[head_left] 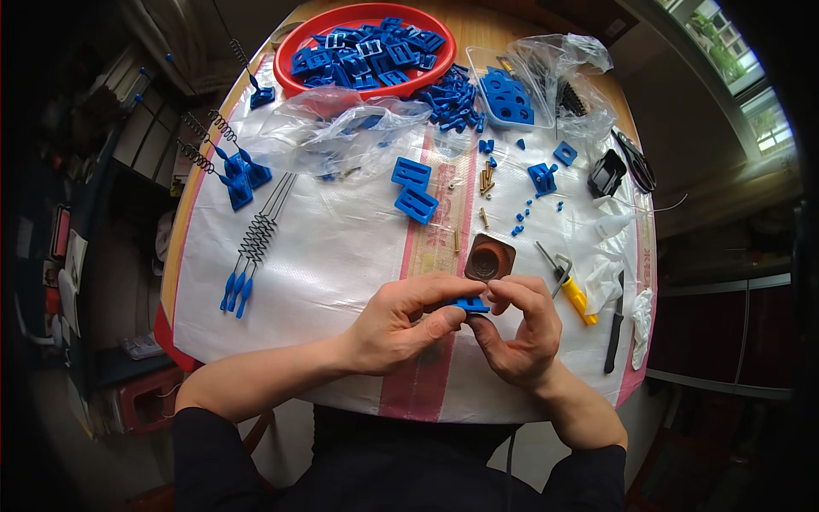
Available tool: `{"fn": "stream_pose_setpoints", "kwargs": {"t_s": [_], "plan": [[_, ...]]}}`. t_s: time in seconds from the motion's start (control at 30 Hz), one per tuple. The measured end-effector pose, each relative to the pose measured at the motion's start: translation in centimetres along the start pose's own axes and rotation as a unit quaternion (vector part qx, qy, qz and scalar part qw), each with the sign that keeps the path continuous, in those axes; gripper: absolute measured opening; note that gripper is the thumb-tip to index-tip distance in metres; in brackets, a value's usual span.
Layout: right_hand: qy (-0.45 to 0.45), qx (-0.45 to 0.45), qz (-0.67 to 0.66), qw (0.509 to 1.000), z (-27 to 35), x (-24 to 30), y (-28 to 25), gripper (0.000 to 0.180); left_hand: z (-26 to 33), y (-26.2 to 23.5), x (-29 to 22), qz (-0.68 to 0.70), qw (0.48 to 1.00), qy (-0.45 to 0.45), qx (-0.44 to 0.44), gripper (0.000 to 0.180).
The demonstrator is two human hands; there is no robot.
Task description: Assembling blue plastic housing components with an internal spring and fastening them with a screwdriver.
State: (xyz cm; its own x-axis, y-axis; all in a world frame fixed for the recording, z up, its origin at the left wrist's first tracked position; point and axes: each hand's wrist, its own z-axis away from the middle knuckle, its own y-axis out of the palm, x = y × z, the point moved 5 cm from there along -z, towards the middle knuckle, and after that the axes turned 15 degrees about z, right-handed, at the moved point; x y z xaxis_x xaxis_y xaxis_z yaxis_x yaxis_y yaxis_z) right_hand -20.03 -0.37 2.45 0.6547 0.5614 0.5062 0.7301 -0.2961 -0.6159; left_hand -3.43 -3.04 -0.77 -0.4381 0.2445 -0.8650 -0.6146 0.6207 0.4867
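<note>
1. Left hand [396, 321] and right hand [526, 336] were together, pinching a blue part [471, 304] on the near side of the brown dish [508, 248].
2. Two blue plates [415, 206] lay beyond the dish, leftward.

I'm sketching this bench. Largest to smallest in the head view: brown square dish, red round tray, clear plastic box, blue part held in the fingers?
1. Red round tray
2. Clear plastic box
3. Brown square dish
4. Blue part, judged by what the fingers leave visible

The blue piece [470, 304] is plastic, the red tray [283, 56] glossy.
</note>
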Motion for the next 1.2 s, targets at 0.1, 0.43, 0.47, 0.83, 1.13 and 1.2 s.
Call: {"fn": "stream_pose_setpoints", "kwargs": {"t_s": [0.1,0.43,0.47,0.83,1.13,1.2], "plan": [[-0.008,0.003,0.016,1.0,0.2,0.4,-0.1,0.037,0.1,-0.4,0.2,-0.045,0.999,0.018,-0.015,0.039],[-0.097,-0.006,0.062,0.993,0.3,1.3,-0.3,0.045,0.0,-0.5,1.2,0.17,0.978,-0.12,-0.014,0.05],[-0.107,-0.003,0.07,0.992,0.2,1.3,-0.2,0.046,0.0,-0.6,1.3,0.191,0.972,-0.134,-0.02,0.05],[-0.194,-0.045,0.102,0.975,-0.8,5.5,-4.1,0.029,-0.6,-1.4,1.4,0.154,0.983,-0.063,-0.082,0.05],[-0.196,0.169,-0.06,0.964,7.6,12.3,-6.7,0.035,-0.7,-1.4,1.3,0.103,0.988,-0.044,-0.104,0.051],[-0.124,0.193,-0.062,0.971,12.1,11.5,-4.8,0.036,-0.8,-1.5,1.5,0.099,0.988,-0.048,-0.111,0.051]]}}
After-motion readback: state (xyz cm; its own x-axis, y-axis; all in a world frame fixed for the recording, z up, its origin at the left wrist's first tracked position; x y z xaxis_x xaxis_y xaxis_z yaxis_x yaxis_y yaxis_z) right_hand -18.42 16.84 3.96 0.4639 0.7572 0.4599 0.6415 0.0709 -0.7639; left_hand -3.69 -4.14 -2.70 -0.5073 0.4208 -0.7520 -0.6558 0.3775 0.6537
